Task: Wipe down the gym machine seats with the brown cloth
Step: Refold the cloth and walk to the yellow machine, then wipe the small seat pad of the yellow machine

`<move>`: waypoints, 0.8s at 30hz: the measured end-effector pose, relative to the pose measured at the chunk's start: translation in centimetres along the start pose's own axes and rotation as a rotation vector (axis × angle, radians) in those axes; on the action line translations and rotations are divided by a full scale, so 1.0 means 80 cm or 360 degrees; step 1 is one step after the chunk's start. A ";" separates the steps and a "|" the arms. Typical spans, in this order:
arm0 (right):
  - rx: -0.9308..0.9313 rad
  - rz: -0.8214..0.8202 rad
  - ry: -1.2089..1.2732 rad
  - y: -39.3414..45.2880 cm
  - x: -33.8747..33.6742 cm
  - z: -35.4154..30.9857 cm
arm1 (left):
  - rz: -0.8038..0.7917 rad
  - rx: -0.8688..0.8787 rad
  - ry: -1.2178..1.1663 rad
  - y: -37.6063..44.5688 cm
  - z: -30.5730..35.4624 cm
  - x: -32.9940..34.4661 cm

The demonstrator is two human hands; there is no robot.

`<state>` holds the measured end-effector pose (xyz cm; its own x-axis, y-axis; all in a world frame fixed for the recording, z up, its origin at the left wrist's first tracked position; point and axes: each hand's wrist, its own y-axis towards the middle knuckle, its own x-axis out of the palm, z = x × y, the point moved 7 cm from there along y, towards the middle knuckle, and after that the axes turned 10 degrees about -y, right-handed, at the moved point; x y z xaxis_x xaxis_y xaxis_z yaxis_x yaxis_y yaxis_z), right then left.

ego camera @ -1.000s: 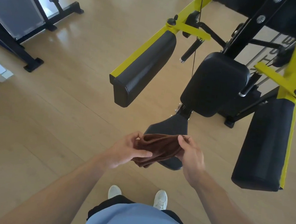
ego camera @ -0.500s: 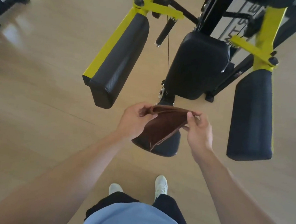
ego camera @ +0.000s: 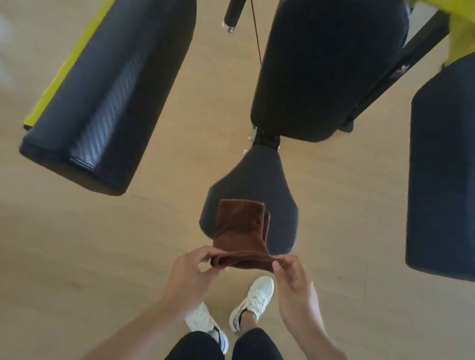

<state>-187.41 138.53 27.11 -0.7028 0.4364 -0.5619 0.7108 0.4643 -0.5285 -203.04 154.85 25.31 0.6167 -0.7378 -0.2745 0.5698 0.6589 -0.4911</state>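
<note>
A: Where is the cloth lying?
B: It is hanging folded over the seat's near edge, in front of it.
A: Hands?
B: Left hand is pinching the cloth's left top corner, right hand is pinching the right one, fingers clamping the fold
A: Around it?
B: Back pad is standing behind the seat

Bare forearms, no sleeves visible, no watch or rings to be seen on the left hand or right hand. Black trousers, close-fitting at the legs. White lace-up trainers with dark stripes at the side, worn low on the ankle.
</note>
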 end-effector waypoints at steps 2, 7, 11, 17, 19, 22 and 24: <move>0.0080 -0.0090 -0.0045 0.019 0.025 0.033 | -0.0009 -0.0091 0.0032 0.010 -0.040 0.016; -0.0010 -0.0065 -0.0077 0.082 0.030 0.018 | 0.0155 -0.0166 -0.0099 0.047 -0.059 0.026; -0.0101 0.0076 -0.0017 0.147 0.023 -0.019 | 0.0380 -0.0022 -0.0239 0.100 -0.030 0.013; -0.0607 0.0205 -0.0770 0.205 0.086 -0.017 | 0.0492 0.0084 0.0079 0.155 -0.065 0.017; -0.0919 0.0105 -0.0977 0.197 0.125 -0.009 | 0.0457 0.0181 0.0212 0.153 -0.084 0.030; -0.0891 -0.0083 -0.1286 0.198 0.174 0.013 | 0.0507 0.0078 0.0181 0.144 -0.122 0.042; -0.0910 -0.0072 -0.1420 0.200 0.190 0.013 | 0.0586 -0.0008 0.0052 0.141 -0.141 0.044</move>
<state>-186.72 151.81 9.45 -0.2868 -0.2064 -0.9355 0.4013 0.8608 -0.3130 -200.53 158.03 9.47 0.7622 -0.4559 -0.4595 0.3103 0.8803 -0.3588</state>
